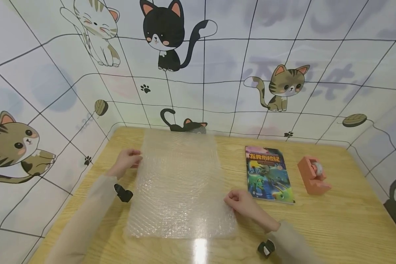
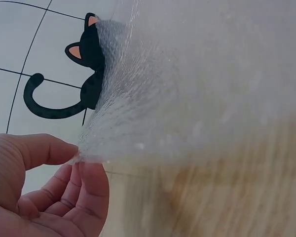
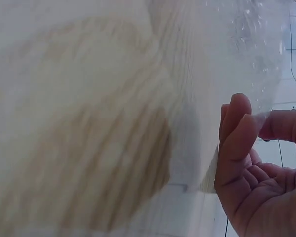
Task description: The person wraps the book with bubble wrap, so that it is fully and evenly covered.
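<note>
A clear sheet of bubble wrap (image 1: 181, 183) spreads over the middle of the wooden table, its far end near the wall. On its left edge, toward the far corner, my left hand (image 1: 128, 160) pinches the film between thumb and fingers. The left wrist view shows this left hand (image 2: 54, 182) with the bubble wrap (image 2: 153, 113) gathered at the fingertips. My right hand (image 1: 244, 203) pinches the right edge, closer to the near corner. In the right wrist view, a bit of film sits between thumb and index finger of the right hand (image 3: 261, 168).
To the right of the sheet lies a colourful book (image 1: 268, 174) with a dark, illustrated cover. Beyond it stands a coral tape dispenser (image 1: 313, 176) holding a roll of tape. Walls with cat drawings border the wooden table (image 1: 343, 216) at the back and sides.
</note>
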{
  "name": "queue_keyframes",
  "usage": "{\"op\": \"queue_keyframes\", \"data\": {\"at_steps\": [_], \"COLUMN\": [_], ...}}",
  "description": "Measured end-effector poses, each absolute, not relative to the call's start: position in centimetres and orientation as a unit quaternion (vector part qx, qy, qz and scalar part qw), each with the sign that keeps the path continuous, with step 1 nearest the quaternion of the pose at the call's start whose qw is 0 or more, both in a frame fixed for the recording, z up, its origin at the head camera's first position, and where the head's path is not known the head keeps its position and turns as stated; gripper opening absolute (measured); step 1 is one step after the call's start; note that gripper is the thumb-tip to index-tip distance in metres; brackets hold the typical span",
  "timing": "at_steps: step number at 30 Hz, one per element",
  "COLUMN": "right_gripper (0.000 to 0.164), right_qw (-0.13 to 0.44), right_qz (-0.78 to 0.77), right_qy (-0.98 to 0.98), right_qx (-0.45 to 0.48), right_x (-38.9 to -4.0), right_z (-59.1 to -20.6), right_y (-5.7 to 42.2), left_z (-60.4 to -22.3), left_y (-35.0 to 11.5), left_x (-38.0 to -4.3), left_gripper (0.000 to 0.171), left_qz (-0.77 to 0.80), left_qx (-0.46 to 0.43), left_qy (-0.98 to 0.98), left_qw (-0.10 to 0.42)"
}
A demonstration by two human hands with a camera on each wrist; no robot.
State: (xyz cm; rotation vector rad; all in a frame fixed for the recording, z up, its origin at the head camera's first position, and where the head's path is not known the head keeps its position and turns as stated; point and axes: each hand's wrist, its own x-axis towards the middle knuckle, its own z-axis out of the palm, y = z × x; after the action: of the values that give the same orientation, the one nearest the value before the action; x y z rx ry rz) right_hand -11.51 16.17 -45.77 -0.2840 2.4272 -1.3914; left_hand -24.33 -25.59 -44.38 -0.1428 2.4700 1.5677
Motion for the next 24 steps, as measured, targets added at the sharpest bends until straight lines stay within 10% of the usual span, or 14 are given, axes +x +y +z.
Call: {"op": "queue_keyframes", "data": {"at_steps": [24], "right_gripper": [0.015], "right_qw": [0.083], "right_qz": [-0.431], "right_qy": [0.897], "right_qx": [-0.052], "right_x": [-16.6], "right_z": [-44.3], "right_y": [20.3], "left_z": [-45.1], "left_y": [-24.8], "left_x": [-16.2], "left_gripper": [0.010], "left_qz": [0.645], "left_qx": [-0.069], "left_qy": [0.740], "left_qw": [0.178]}}
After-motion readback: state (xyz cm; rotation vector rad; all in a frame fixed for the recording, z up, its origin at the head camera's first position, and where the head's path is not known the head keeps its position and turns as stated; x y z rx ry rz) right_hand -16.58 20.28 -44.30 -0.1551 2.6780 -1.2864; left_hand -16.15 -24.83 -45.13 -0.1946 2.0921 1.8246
